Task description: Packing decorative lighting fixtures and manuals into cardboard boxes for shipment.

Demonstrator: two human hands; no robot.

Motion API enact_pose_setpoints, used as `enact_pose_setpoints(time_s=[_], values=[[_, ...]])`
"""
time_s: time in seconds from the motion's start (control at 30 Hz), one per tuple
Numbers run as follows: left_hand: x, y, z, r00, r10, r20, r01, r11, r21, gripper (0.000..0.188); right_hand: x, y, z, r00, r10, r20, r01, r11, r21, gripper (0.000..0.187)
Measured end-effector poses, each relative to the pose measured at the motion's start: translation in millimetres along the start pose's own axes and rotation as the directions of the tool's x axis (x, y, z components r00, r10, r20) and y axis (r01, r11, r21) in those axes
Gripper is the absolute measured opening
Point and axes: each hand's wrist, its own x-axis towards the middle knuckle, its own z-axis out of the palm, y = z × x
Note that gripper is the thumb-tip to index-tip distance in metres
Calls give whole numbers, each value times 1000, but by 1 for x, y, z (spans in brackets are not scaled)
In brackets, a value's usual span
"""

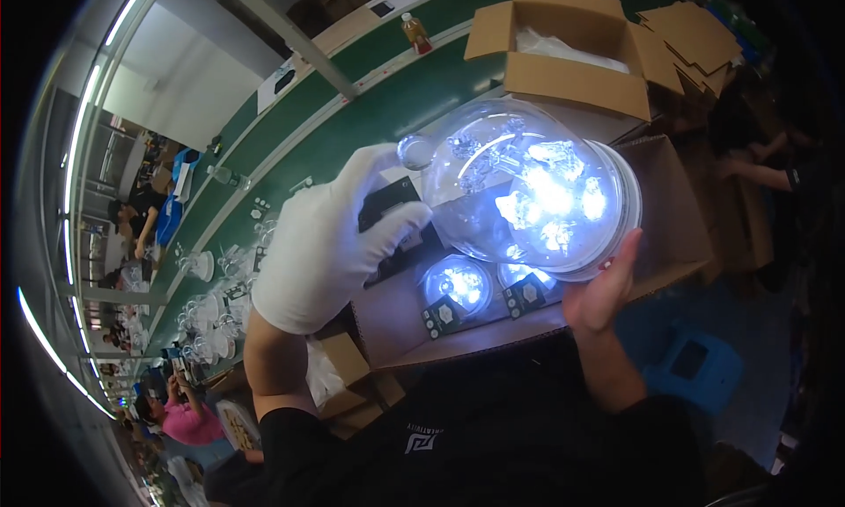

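Observation:
A clear globe lamp (458,168) glows bluish white from the shiny pieces inside, and it is tilted sideways with a small round knob (414,152) at its left. My right hand (603,296), bare, grips its pale round base (627,216). My left hand (326,230), in a white glove, has its thumb and forefinger spread apart, their tips at the knob and the globe's left edge. Below, two more lit lamps (458,284) with dark tags (442,317) stand in an open cardboard box (673,190); the second is partly hidden by the raised globe.
A second open carton (576,89) with white plastic inside stands beyond, next to flattened cardboard (695,36). Several clear lamp parts (207,322) crowd the green table (387,102) at left. A drink bottle (415,33) stands farther back. A blue stool (695,362) is at right.

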Motion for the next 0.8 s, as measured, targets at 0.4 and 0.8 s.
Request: enact_pose_setpoints(time_s=[0.4, 0.8], values=[[-13, -36, 22, 996, -9, -88, -33, 888, -459, 27, 1, 3, -5, 993, 117, 18, -116, 992, -39, 68], [39, -62, 63, 823, 505, -259, -473, 359, -804, 112, -14, 12, -8, 971, 48, 236, -38, 998, -46, 65]])
